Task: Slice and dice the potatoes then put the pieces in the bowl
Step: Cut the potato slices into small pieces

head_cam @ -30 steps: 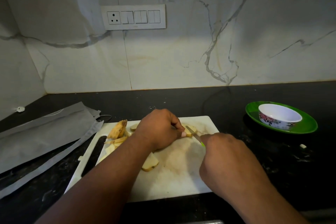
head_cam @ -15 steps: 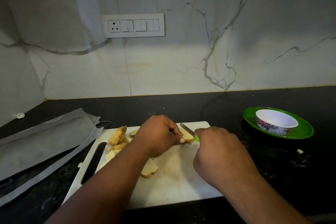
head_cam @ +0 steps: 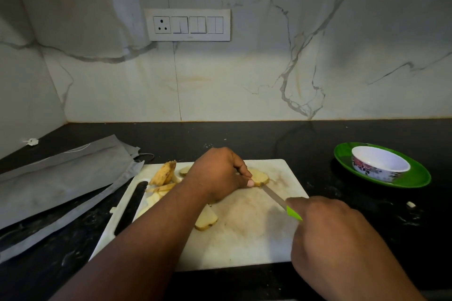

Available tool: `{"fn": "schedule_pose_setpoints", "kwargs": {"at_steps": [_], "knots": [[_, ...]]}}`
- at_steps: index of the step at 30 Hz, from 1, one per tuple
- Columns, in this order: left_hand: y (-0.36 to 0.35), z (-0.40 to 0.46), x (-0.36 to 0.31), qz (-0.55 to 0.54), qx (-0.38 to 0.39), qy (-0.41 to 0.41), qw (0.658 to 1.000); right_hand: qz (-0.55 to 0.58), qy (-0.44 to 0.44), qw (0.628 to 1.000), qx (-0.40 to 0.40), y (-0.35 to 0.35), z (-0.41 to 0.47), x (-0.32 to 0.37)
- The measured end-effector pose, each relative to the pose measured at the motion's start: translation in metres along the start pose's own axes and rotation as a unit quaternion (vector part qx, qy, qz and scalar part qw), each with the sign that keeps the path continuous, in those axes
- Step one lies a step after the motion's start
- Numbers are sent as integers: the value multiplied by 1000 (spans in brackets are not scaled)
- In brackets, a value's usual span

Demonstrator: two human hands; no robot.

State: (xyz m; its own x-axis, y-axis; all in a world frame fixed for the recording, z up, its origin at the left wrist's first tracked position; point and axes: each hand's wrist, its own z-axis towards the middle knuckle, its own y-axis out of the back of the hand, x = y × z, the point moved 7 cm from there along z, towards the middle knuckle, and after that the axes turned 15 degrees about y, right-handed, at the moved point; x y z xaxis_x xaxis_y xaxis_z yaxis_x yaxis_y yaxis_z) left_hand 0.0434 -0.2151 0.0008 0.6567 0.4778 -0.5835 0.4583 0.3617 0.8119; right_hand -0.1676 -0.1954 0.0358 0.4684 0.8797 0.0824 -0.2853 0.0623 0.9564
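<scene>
On the white cutting board (head_cam: 249, 237) my left hand (head_cam: 217, 175) holds a potato slice (head_cam: 260, 176) down with curled fingers near the board's far edge. My right hand (head_cam: 325, 232) grips a green-handled knife (head_cam: 281, 201); the blade tip touches the near side of that slice. Another potato slice (head_cam: 206, 220) lies beside my left forearm. Several more potato pieces and peels (head_cam: 164, 173) sit at the board's far left. The white floral bowl (head_cam: 379, 163) stands on a green plate (head_cam: 415, 178) to the right and looks empty.
Grey bags (head_cam: 61, 178) lie flat on the black counter (head_cam: 269, 139) to the left of the board. A small white scrap (head_cam: 411, 204) lies on the counter near the plate. A marble wall with a switch panel (head_cam: 187, 24) stands behind.
My right hand has drawn back toward me and to the right, pulling the knife from over the slice so only its tip meets it. My left hand stays on the slice.
</scene>
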Motion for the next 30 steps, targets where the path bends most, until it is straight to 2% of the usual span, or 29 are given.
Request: {"fn": "schedule_pose_setpoints", "kwargs": {"at_steps": [3,6,11,20,26,30], "knots": [[2,-1,-2,22,-18,-5,1000,-13,-1,1000,1,12,-5,0],[4,-2,-2,22,-26,7,999,-23,0,999,-46,16,7,-1],[2,-4,-2,29,-25,4,999,11,-11,998,-68,-1,40,-1],[4,0,2,6,-28,6,1000,10,5,999,-43,-16,32,4],[3,1,4,14,-19,12,1000,18,1,1000,17,-6,-1,6],[4,-1,4,18,-12,1,1000,2,15,1000,-25,11,1,6]]}}
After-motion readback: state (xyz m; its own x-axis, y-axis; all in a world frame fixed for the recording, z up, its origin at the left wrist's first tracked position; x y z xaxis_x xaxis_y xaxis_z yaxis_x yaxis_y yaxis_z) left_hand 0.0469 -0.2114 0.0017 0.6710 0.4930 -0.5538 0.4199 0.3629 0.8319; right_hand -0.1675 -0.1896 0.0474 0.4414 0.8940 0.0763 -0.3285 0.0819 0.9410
